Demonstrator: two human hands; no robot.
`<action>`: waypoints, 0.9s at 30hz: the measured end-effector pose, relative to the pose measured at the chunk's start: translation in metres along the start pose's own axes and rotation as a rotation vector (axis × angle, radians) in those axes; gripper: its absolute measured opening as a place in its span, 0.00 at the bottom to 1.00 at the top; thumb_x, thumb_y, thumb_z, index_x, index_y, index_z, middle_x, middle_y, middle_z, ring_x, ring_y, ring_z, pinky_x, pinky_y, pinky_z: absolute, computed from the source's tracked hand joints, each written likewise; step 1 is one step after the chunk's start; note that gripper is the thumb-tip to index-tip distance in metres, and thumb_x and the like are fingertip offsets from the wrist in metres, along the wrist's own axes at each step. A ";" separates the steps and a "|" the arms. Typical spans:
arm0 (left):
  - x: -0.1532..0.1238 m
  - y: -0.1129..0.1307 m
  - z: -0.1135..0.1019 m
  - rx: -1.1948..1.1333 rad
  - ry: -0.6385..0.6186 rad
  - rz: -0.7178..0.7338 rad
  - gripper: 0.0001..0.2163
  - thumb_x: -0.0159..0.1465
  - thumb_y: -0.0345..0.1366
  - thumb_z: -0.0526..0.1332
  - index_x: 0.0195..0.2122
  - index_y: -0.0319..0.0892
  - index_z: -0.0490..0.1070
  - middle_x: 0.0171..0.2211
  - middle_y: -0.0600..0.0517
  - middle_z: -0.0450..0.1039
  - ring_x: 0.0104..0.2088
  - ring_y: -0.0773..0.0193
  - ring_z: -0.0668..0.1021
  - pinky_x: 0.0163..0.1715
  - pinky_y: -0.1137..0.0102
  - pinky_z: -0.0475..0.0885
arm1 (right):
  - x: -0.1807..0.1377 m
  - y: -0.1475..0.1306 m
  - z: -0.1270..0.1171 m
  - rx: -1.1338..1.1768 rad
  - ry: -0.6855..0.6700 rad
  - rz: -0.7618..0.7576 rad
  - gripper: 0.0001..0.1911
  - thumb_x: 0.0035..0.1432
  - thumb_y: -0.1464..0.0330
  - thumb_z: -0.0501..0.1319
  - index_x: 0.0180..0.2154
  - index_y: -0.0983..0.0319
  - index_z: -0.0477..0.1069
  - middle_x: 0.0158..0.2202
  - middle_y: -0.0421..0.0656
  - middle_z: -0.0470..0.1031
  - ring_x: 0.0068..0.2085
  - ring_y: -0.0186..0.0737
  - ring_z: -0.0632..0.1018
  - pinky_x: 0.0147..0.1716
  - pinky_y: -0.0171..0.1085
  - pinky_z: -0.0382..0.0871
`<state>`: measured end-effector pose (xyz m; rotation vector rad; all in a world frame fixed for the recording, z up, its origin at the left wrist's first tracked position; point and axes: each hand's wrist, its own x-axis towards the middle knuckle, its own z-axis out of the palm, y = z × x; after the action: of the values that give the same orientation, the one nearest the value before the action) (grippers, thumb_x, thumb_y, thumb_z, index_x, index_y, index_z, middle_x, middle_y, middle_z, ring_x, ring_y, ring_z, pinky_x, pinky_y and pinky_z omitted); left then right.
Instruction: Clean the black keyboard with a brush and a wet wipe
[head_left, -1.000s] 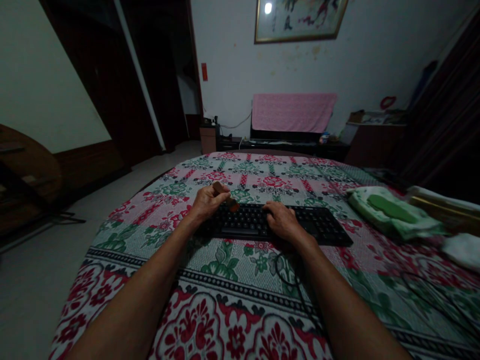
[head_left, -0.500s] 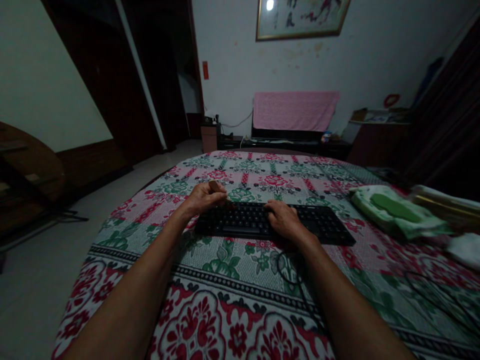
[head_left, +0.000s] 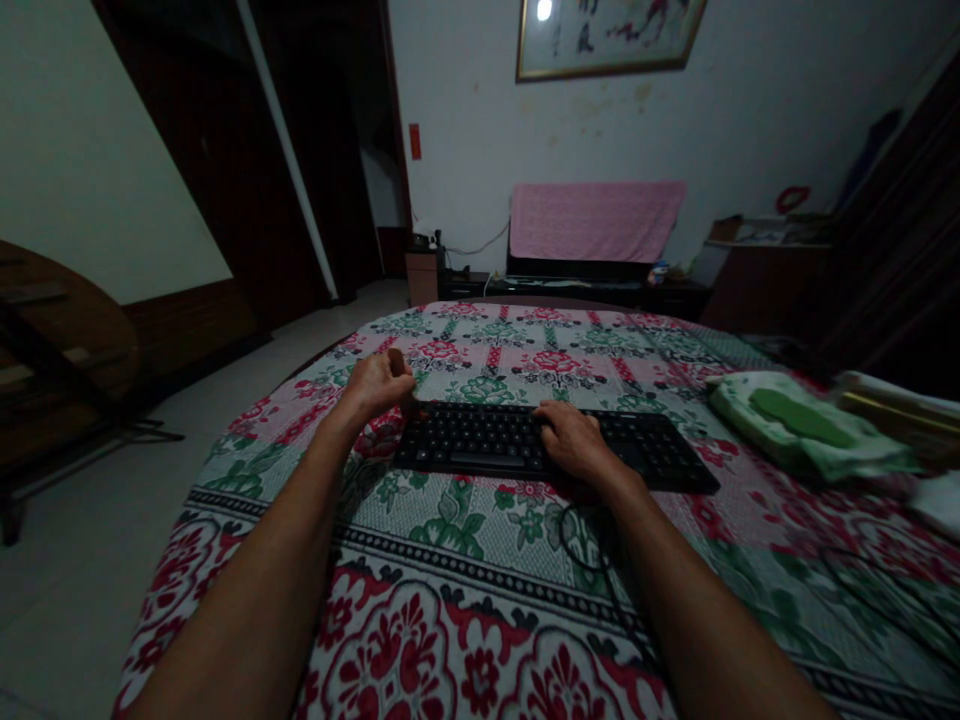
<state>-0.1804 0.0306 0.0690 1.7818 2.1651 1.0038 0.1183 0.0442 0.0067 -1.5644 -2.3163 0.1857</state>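
Note:
A black keyboard (head_left: 480,436) lies flat on the patterned tablecloth. My left hand (head_left: 379,384) is closed around a small brush (head_left: 396,360) with a brown handle, just off the keyboard's back left corner. Most of the brush is hidden by my fingers; its lower end is dark and hard to make out. My right hand (head_left: 571,438) rests over the keyboard right of the middle, fingers bent towards its back edge and holding it in place.
A black cable (head_left: 592,565) loops in front of the keyboard under my right forearm. To the right lies a green and white soft pack (head_left: 799,415), with a gold-striped package (head_left: 900,415) behind it. The round table's edge curves away on the left.
My left hand has moved left with the brush, from above the keyboard's left keys to its back left corner. My right hand stays on the keyboard. The view has shifted slightly.

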 end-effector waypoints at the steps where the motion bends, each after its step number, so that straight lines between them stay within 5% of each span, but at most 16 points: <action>1: 0.000 0.002 -0.003 0.057 0.029 -0.006 0.03 0.46 0.33 0.60 0.23 0.42 0.72 0.24 0.49 0.76 0.29 0.58 0.77 0.27 0.70 0.67 | 0.000 0.001 0.001 0.002 0.004 -0.002 0.17 0.58 0.73 0.50 0.46 0.60 0.70 0.56 0.47 0.67 0.56 0.45 0.66 0.53 0.48 0.58; 8: -0.002 0.010 0.004 -0.075 0.015 0.022 0.05 0.47 0.33 0.59 0.26 0.41 0.72 0.24 0.50 0.77 0.28 0.59 0.77 0.27 0.70 0.68 | 0.003 0.007 0.007 0.010 0.017 -0.009 0.17 0.57 0.73 0.51 0.46 0.60 0.69 0.57 0.47 0.66 0.56 0.45 0.67 0.54 0.49 0.56; 17: -0.009 0.020 -0.006 0.171 0.094 -0.013 0.04 0.47 0.32 0.58 0.24 0.42 0.72 0.22 0.48 0.74 0.29 0.56 0.76 0.31 0.66 0.68 | 0.003 0.006 0.005 -0.016 0.010 -0.020 0.17 0.57 0.73 0.51 0.46 0.60 0.70 0.56 0.47 0.67 0.55 0.45 0.67 0.53 0.48 0.58; 27: -0.025 0.048 0.033 -0.576 -0.146 -0.006 0.05 0.45 0.32 0.62 0.24 0.41 0.67 0.21 0.52 0.73 0.24 0.63 0.76 0.24 0.71 0.70 | 0.003 0.005 0.005 -0.018 0.015 -0.012 0.17 0.57 0.72 0.51 0.46 0.60 0.69 0.56 0.48 0.67 0.56 0.45 0.67 0.54 0.47 0.57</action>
<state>-0.1169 0.0233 0.0646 1.5101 1.5749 1.2835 0.1205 0.0493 0.0014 -1.5551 -2.3213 0.1493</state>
